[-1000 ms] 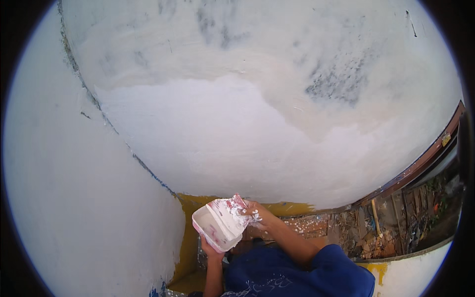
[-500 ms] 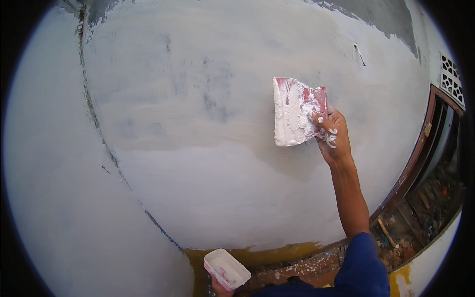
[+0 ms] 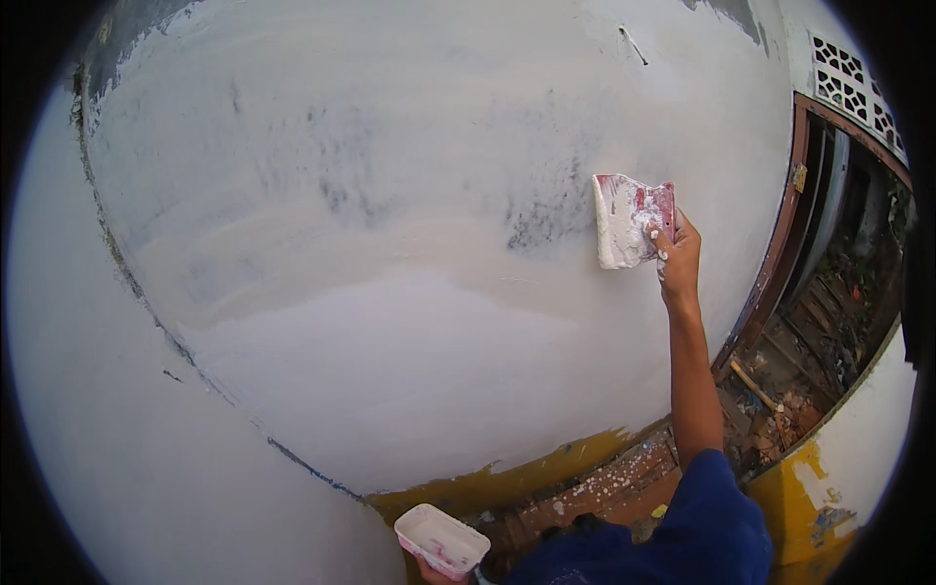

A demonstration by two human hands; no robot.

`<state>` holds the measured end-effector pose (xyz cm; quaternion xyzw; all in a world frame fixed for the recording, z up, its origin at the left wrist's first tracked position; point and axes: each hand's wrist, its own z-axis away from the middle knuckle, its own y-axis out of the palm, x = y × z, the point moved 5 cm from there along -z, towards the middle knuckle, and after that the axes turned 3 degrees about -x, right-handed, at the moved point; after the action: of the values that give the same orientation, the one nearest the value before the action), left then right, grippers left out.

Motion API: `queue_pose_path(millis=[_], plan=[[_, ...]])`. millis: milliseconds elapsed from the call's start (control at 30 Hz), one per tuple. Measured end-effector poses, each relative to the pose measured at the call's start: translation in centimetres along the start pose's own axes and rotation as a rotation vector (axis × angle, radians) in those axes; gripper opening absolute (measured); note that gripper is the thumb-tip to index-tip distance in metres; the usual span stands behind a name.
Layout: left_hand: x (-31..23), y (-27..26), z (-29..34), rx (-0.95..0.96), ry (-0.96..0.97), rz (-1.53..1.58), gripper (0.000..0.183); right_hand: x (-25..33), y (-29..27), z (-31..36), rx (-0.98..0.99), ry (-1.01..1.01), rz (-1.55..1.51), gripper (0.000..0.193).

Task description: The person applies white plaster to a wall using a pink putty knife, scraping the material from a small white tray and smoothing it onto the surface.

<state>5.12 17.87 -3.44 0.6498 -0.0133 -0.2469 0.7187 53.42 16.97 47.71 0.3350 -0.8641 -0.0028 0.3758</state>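
Observation:
My right hand [image 3: 680,255] grips a red putty spreader [image 3: 629,222], its flat face thickly coated in white putty. The spreader's wide edge is turned left, at the grey-white wall [image 3: 419,361]; whether it touches the wall I cannot tell. White smears dot my thumb and fingers. Low in the view, my left hand [image 3: 436,573] holds a white rectangular tub [image 3: 442,539] from below, its fingers partly hidden under it. Putty residue coats the tub's inside. Dark speckled patches [image 3: 551,210] show on the wall just left of the spreader.
A brown door frame [image 3: 780,234] bounds the wall at right, below a patterned vent block [image 3: 854,83]. Debris and a stick [image 3: 754,383] lie on the ground. A cracked corner seam [image 3: 122,258] runs down the left. A nail-like piece [image 3: 633,45] sticks out above.
My right hand and the spreader have moved right along the wall, uncovering dark speckles to their left. The view has shifted to the right. My left hand still holds the tub.

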Motion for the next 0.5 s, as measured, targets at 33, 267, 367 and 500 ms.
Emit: queue_pose_path(millis=[33, 267, 367, 500], plan=[[0.1, -0.7, 0.0, 0.002, -0.011, 0.033, 0.07, -0.1, -0.1, 0.0, -0.003, -0.019, 0.023, 0.021], [-0.1, 1.9, -0.4, -0.033, -0.031, -0.11, 0.066, 3.9, 3.0, 1.7, -0.144, -0.523, 0.322, 0.036], [0.2, 6.2, -0.7, -0.037, 0.019, -0.244, 0.071, 1.0, 7.2, 5.5, -0.089, -0.743, 0.641, 0.06], [0.6, 5.2, -2.4, 0.07, -0.035, -0.187, 0.073, -4.4, 10.0, 10.7, 0.116, -0.559, 0.561, 0.067]])
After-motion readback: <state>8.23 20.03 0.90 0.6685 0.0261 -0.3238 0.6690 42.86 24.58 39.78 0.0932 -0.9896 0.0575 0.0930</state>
